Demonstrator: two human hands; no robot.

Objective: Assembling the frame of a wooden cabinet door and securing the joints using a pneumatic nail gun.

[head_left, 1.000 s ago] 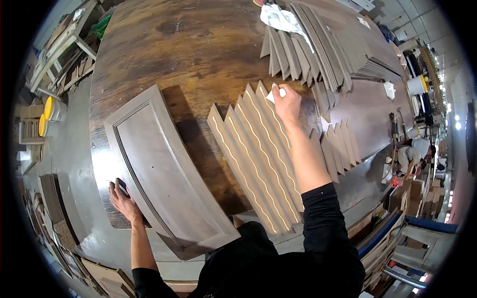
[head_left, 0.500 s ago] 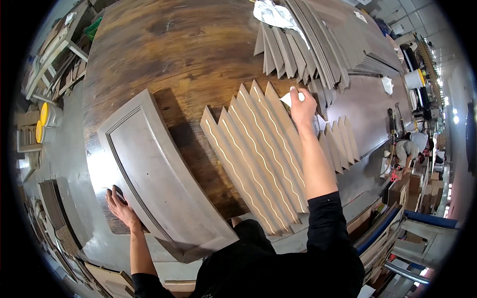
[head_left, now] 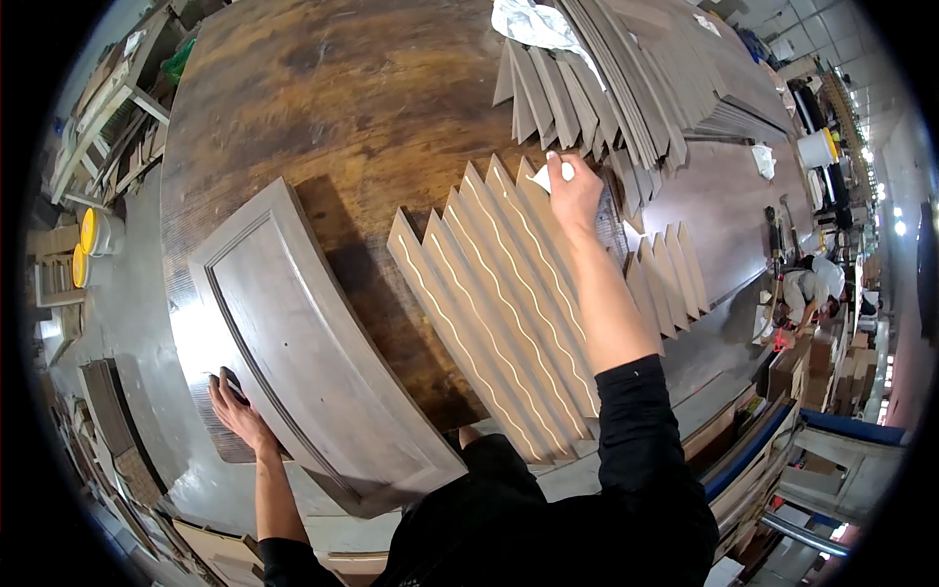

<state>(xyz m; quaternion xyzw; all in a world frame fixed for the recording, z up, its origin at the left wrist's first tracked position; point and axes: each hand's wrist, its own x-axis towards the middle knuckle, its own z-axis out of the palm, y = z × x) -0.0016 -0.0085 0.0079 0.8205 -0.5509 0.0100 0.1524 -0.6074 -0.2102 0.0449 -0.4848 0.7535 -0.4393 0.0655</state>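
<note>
White pointed applicator [head_left: 542, 178] clamped in our right hand [head_left: 575, 192], we're apparently gluing long brown wooden strips [head_left: 492, 311] on the tabletop [head_left: 293, 88]. The next bead calls for even pressure; whether our left hand [head_left: 241, 411] grips, we cannot tell.

Strips [head_left: 489, 318] tan, striped in wavy cream; bottle [head_left: 543, 177] white. Panel [head_left: 318, 357] grey-brown. Desk [head_left: 293, 88] mottled amber and dark brown. Cloth [head_left: 536, 26] white, sleeves [head_left: 641, 421] black. Bucket [head_left: 114, 235] white, lid [head_left: 89, 232] yellow.
</note>
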